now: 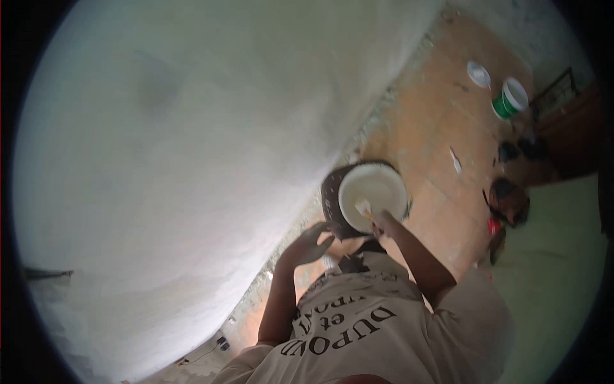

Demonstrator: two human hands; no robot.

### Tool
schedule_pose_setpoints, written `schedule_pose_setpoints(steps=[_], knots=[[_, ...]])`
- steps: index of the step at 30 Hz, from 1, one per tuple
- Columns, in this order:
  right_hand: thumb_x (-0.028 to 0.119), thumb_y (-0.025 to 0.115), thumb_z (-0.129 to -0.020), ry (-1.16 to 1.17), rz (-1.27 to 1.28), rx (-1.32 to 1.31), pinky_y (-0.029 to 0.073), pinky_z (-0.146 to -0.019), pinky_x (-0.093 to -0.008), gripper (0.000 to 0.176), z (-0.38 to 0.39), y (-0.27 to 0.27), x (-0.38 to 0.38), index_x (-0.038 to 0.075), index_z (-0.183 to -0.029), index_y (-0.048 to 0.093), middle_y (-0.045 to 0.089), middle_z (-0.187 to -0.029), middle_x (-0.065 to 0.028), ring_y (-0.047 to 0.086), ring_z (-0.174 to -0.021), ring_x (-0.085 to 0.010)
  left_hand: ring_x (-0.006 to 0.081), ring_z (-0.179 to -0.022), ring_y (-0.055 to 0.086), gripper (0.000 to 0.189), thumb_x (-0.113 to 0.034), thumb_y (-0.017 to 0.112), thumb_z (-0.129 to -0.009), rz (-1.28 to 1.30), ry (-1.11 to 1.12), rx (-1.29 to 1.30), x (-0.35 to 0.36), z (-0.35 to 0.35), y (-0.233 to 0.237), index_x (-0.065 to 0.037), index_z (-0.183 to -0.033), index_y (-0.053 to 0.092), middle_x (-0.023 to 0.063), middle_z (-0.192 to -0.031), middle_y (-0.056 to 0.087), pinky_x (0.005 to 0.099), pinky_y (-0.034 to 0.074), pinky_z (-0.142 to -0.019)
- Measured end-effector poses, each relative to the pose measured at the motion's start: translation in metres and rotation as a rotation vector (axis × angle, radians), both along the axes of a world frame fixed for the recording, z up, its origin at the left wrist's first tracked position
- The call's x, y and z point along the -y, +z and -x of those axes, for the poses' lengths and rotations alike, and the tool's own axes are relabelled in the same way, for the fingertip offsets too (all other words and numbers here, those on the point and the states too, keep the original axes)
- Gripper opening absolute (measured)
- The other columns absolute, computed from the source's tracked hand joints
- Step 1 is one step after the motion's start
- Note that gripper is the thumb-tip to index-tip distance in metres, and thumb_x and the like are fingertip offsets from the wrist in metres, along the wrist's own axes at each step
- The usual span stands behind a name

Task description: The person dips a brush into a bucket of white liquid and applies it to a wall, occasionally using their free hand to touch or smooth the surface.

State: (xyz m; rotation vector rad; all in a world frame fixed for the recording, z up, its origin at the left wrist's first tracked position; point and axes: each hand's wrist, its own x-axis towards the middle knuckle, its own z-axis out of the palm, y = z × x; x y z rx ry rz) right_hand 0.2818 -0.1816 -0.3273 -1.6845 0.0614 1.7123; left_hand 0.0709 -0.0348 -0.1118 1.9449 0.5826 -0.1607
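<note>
My right hand [383,224] is closed around the wooden handle of a paintbrush [362,206] with a pale, flat head. The brush points into a round white bucket [398,182], over its near side. Inside the bucket the surface looks off-white. A dark, speckled rim or sheet [331,198] curves around the bucket's left side. To the left of the bucket, my left hand [313,244] hangs with its thumb and fingers apart, holding nothing, close to the wall.
A large whitish wall [192,141] fills the left. On the orange-brown floor [435,121] lie a white, long-handled tool [455,160] and a white lid [478,74]. A green-and-white bucket [510,99] stands at the upper right. Dark bags [510,200] line the right side.
</note>
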Motion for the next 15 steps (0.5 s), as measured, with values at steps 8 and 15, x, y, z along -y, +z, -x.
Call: schedule_pose_setpoints(steps=[8,15], knots=[[0.013,0.063,-0.085,0.106,0.169,0.576,0.054,-0.050,-0.0395,0.015,-0.020,-0.045,-0.032,-0.001,-0.083,0.062,0.066,-0.071,-0.0156,0.066,-0.055,-0.0272,0.0246,-0.114,0.058,0.036,-0.020,0.056,-0.096,0.028,0.016,-0.145,0.004,-0.013,0.005,-0.007,-0.129,0.052,0.0132,-0.123,0.060,0.0375,0.048,-0.094],[0.026,0.066,-0.087,0.373,0.246,0.911,0.054,-0.081,-0.0429,0.022,-0.035,-0.090,-0.050,0.005,-0.094,0.068,0.070,-0.097,-0.0146,0.068,-0.096,-0.0307,0.0245,-0.115,0.057,0.036,-0.017,0.057,-0.095,0.041,0.087,-0.173,0.013,-0.004,0.004,-0.006,-0.129,0.052,0.0127,-0.122,0.059,0.0376,0.048,-0.093]])
